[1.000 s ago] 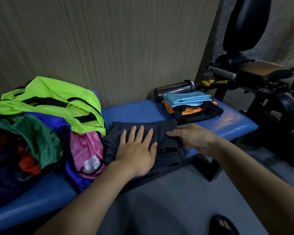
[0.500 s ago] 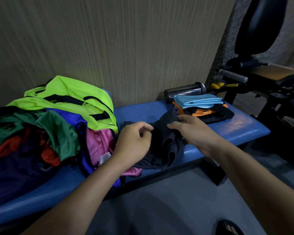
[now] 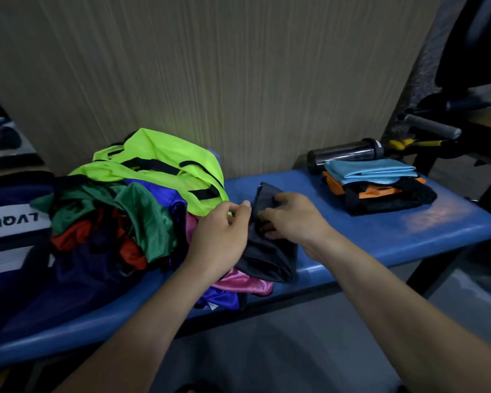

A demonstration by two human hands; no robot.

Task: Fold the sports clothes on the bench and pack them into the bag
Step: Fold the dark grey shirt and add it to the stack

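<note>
The dark garment (image 3: 267, 251), flat a second ago, is now lifted, both hands (image 3: 219, 236) (image 3: 292, 219) pinching it at centre; folded stack (image 3: 377, 185) at 2 o'clock; unfolded pile (image 3: 131, 211) and bag (image 3: 9, 222) at 9 o'clock remain.

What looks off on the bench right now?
Mainly the dark metal bottle lying on its side against the wall behind the folded stack; it could roll. The loose heap of coloured jerseys spills over the blue padded bench edge.

Blue bench (image 3: 380, 231), neon-green vest (image 3: 165, 163), seemingly charcoal garment (image 3: 267, 256)
</note>
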